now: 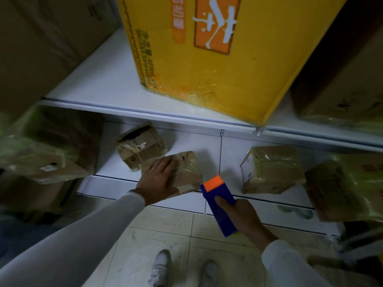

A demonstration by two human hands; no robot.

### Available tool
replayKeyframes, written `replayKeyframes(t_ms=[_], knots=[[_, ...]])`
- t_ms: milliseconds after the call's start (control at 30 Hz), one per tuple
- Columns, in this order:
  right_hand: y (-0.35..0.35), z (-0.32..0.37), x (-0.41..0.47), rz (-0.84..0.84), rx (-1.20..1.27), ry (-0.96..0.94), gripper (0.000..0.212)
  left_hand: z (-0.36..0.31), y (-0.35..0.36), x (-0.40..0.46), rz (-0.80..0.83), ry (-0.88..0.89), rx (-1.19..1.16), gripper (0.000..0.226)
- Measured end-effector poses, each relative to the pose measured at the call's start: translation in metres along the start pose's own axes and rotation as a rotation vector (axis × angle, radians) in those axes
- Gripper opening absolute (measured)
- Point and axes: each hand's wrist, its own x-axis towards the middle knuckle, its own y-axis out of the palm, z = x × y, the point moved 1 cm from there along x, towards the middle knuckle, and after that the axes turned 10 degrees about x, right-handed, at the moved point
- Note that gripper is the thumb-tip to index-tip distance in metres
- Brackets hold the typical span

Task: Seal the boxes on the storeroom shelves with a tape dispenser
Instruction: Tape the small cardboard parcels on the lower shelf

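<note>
Two hands are working at the lower shelf (207, 146). Nearest, the right hand (241, 216) is gripping a blue tape dispenser (219, 208), fingers curled round it. Just beyond its orange tip, the small taped box (186, 170) is lying closed under the left hand (159, 181), fingers straight and pressing flat. Farther above them, a yellow carton (207, 59) is standing closed.

Speckled pale floor tiles (170, 226), a pair of grey shoes (161, 270) planted on them, white sleeves (83, 235) seen at the frame's bottom

Long white sleeves (83, 235), grey sneakers (160, 268).
</note>
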Motion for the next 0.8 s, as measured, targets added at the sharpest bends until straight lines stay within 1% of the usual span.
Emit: replayKeyframes(t_ms=[100, 267, 433, 600, 667, 700, 767, 800], knots=[[-0.004, 0.008, -0.001, 0.041, 0.010, -0.032, 0.053, 0.001, -0.001, 0.000, 0.049, 0.004, 0.006, 0.093], [-0.016, 0.008, -0.005, 0.048, 0.005, -0.056, 0.045, -0.016, -0.009, 0.034, 0.104, 0.047, 0.056, 0.091], [-0.031, -0.005, -0.006, -0.016, -0.054, -0.019, 0.055, -0.044, -0.012, 0.075, 0.095, 0.086, 0.081, 0.090], [-0.030, -0.007, -0.007, -0.068, -0.077, 0.010, 0.056, -0.041, -0.009, 0.092, 0.078, 0.113, 0.086, 0.088], [-0.021, -0.006, -0.007, -0.068, -0.072, 0.015, 0.056, -0.036, -0.010, 0.090, 0.069, 0.138, 0.011, 0.093], [-0.015, -0.005, -0.008, -0.067, -0.075, 0.013, 0.056, -0.032, -0.013, 0.088, 0.046, 0.145, -0.067, 0.096], [-0.004, 0.000, -0.009, -0.073, -0.087, 0.015, 0.056, -0.021, -0.018, 0.080, -0.027, 0.144, -0.215, 0.096], [0.003, 0.002, -0.011, -0.078, -0.086, 0.018, 0.056, -0.011, -0.020, 0.075, -0.059, 0.138, -0.242, 0.094]])
